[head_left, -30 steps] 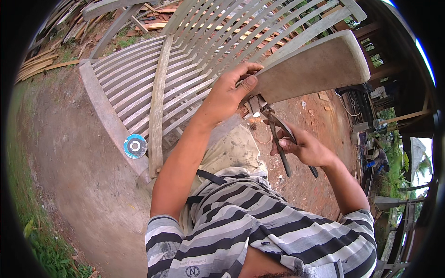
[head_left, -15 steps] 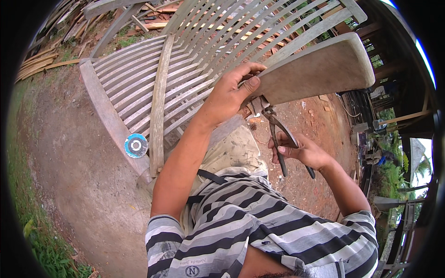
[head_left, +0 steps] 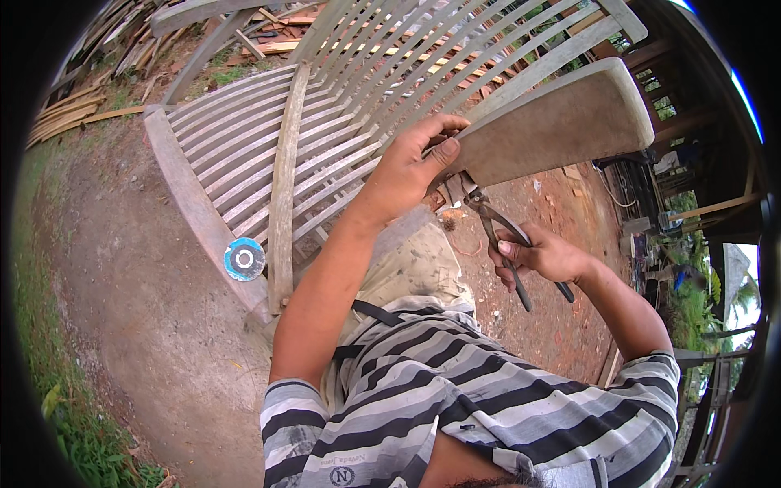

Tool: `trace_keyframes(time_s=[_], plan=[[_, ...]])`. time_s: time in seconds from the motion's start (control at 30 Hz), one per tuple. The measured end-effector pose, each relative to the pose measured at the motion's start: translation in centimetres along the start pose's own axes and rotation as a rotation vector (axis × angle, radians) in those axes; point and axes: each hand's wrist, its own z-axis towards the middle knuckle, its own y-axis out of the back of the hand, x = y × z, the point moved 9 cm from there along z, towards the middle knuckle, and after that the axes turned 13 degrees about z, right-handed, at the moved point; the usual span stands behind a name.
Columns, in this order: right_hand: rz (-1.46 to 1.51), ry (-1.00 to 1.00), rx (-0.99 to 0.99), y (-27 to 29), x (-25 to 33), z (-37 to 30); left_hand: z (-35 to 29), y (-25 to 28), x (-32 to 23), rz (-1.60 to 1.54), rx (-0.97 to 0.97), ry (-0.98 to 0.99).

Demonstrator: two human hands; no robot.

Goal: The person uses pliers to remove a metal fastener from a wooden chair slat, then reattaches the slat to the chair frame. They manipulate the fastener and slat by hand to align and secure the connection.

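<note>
A weathered slatted wooden bench (head_left: pixel 285 187) lies tipped over before me, with its wide, flat armrest (head_left: pixel 553 122) jutting to the right. My left hand (head_left: pixel 411 167) grips the armrest's near end, fingers over its upper edge and thumb against its broad face. In my right hand (head_left: pixel 545 256) is a pair of dark metal pincers (head_left: pixel 498 221), the fingers round the handles, which stand slightly apart. The pincers' jaws meet the wood at the armrest's lower near corner; what they bite on is too small to make out.
A blue-rimmed abrasive disc (head_left: pixel 244 259) rests on the bench's left rail. Piled planks (head_left: pixel 69 110) and wood scraps lie beyond the bench. Grass (head_left: pixel 89 423) borders the dirt ground at lower left. A shed with clutter (head_left: pixel 651 220) stands on the right.
My right hand has swung the pincers' handles to the right, while the jaws stay at the armrest's corner. The left hand keeps its grip on the armrest.
</note>
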Motion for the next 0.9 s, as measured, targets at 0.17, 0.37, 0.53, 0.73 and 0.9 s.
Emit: trace_keyframes(time_s=[0.17,0.37,0.53,0.73,0.9], plan=[[0.175,-0.047,0.119,-1.1,0.3,-0.2,0.1,0.2,0.3,0.020,-0.001,0.005],[-0.055,0.099,0.024,-0.3,0.5,-0.2,0.0,0.3,0.1,0.011,-0.003,-0.012],[0.043,-0.005,-0.054,-0.2,-0.3,-0.7,0.1,0.2,0.4,0.019,-0.005,-0.006],[0.055,0.031,-0.066,-0.2,-0.7,-0.9,0.0,0.2,0.1,0.030,-0.001,-0.008],[0.130,0.020,-0.062,0.1,-1.5,-0.9,0.0,0.3,0.3,0.042,-0.018,-0.004]])
